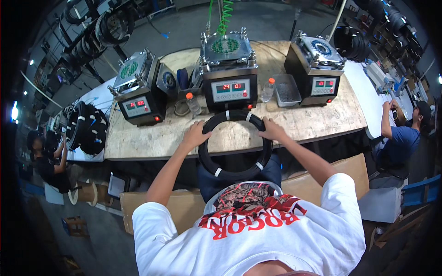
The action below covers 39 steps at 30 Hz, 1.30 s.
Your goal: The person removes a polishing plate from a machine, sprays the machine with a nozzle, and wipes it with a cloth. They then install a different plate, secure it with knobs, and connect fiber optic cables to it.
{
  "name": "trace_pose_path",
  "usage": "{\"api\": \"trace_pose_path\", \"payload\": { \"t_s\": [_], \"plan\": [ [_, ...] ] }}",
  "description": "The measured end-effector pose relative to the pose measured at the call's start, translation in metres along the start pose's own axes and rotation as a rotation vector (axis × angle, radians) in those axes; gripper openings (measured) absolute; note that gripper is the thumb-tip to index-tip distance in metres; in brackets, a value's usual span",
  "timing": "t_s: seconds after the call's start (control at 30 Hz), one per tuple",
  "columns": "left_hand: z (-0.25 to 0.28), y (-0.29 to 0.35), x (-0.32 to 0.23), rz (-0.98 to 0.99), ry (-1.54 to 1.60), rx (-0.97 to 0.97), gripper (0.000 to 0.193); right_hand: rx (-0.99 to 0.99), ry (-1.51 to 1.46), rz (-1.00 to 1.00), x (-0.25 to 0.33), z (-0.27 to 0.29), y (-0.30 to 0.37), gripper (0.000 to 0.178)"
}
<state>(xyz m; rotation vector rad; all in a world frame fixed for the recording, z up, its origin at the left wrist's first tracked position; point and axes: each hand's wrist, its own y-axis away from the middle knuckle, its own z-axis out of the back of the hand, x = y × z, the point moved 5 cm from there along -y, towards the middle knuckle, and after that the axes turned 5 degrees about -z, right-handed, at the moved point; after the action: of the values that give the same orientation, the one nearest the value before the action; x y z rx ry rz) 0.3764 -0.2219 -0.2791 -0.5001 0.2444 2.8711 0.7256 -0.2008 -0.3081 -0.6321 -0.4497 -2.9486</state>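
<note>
A large coil of black cable (236, 115), bound with several white bands, is tilted at the front edge of the wooden table. Its far part is at the tabletop, while its near part hangs over my lap. On the coil's left side, my left hand (195, 134) grips the ring. My right hand (273, 130) is closed on the opposite side, towards the upper right. Fingers on the coil's underside are hidden. Just beyond the coil stands a middle machine (230, 90) with a red-lit display and a round green pattern on top.
The wooden table (156, 143) also bears a left machine (139, 109), a right machine (318, 86), two orange-capped bottles (194, 106) and a grey tray (289, 92). Cardboard (331, 179) lies below the front edge. One person (48, 158) works at left, another (401, 138) at right.
</note>
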Motion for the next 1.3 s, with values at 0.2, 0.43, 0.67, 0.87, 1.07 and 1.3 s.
{"api": "trace_pose_path", "payload": {
  "t_s": [0.2,0.43,0.67,0.87,1.07,1.3],
  "plan": [
    [0.011,0.001,-0.024,0.039,-0.098,0.072,0.065,-0.147,-0.146,0.063,-0.008,0.007,0.02,0.065],
    [0.034,0.026,-0.087,-0.282,-0.203,0.017,0.065,-0.223,-0.259,0.09,-0.028,0.037,0.079,0.068],
    [0.056,-0.007,-0.18,-0.457,-0.103,-0.156,0.06,-0.473,-0.451,0.117,-0.088,0.13,0.109,0.059],
    [0.072,-0.075,-0.288,-0.47,0.191,-0.065,0.072,-0.781,-0.493,0.134,-0.148,0.251,0.112,0.048],
    [0.1,-0.143,-0.359,-0.508,0.37,-0.191,0.066,-0.845,-0.305,0.014,-0.187,0.346,0.091,0.052],
    [0.146,-0.225,-0.407,-0.452,0.441,-0.223,0.066,-0.724,-0.284,0.041,-0.217,0.441,0.016,0.058]
  ]
}}
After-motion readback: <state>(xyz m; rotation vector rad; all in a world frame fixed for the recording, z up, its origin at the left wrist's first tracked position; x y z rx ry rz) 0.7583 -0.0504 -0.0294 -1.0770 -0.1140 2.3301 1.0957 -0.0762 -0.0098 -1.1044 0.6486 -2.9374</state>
